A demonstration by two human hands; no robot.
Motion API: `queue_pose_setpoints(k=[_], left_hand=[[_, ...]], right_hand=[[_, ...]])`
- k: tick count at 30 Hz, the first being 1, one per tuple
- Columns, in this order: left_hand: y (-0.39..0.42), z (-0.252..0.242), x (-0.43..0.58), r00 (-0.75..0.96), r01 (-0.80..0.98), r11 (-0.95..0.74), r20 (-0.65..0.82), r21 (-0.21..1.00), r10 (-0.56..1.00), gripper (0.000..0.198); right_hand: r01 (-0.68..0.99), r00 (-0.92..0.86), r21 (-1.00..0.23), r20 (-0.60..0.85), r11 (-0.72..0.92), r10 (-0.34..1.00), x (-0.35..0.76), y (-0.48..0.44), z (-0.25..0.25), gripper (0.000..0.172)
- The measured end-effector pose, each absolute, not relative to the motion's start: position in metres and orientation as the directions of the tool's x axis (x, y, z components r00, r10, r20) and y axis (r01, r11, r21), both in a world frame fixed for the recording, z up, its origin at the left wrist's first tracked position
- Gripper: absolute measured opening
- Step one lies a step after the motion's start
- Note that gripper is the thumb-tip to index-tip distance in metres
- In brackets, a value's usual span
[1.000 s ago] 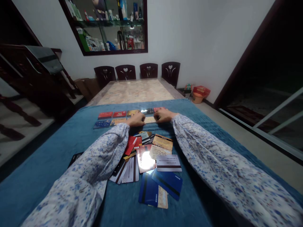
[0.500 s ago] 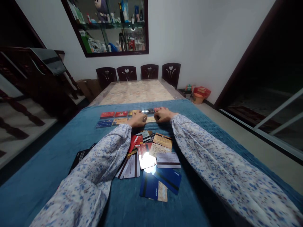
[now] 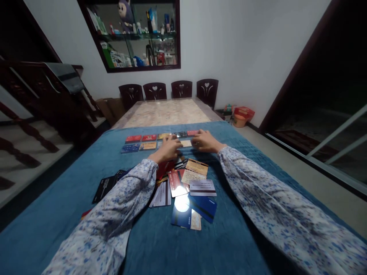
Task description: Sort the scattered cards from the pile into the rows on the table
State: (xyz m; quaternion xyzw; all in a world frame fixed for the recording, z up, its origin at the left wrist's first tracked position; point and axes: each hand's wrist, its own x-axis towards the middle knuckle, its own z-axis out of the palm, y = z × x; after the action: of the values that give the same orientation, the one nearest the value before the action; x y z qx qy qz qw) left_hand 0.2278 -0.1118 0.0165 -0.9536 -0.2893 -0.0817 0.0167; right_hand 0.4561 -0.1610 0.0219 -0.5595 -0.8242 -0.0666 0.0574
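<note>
My left hand [image 3: 168, 149] and my right hand [image 3: 205, 141] lie on the blue cloth [image 3: 86, 168], either side of a pale card [image 3: 186, 143] in the second of two rows of laid-out cards [image 3: 145, 138]. Fingers of both hands rest at that card's edges; whether they grip it is unclear. Between my floral sleeves lies a loose pile of cards [image 3: 186, 187], some face down with dark stripes. A bright light spot falls on a blue card [image 3: 183, 214].
Black cards [image 3: 106, 187] lie left of my left arm. Beyond the cloth is a bare marble tabletop [image 3: 166, 112] with several dark chairs [image 3: 155, 91] behind it. A wall cabinet [image 3: 137, 34] hangs above; stairs stand at left, a red basket [image 3: 243, 112] at right.
Both hands have drawn back slightly toward me and lifted a little off the pale card. The view has tilted down a bit, showing more black cards at left.
</note>
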Motion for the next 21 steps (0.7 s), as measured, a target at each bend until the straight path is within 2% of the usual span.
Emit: queue_pose_setpoints(k=[5,8,21], left_hand=[[-0.138,0.016,0.227,0.840,0.494,-0.864,0.207,0.093,0.503,0.034],[-0.149,0.012,0.229,0.863,0.453,-0.882,0.183,0.128,0.470,0.032],[-0.166,0.003,0.236,0.919,0.376,-0.915,0.068,0.147,0.389,0.023]], right_hand=[[0.915,-0.391,0.008,0.260,0.403,0.883,0.460,-0.193,0.016,0.019],[0.909,-0.396,-0.008,0.299,0.417,0.868,0.464,-0.211,0.007,0.018],[0.900,-0.400,-0.052,0.302,0.434,0.865,0.458,-0.258,-0.011,0.027]])
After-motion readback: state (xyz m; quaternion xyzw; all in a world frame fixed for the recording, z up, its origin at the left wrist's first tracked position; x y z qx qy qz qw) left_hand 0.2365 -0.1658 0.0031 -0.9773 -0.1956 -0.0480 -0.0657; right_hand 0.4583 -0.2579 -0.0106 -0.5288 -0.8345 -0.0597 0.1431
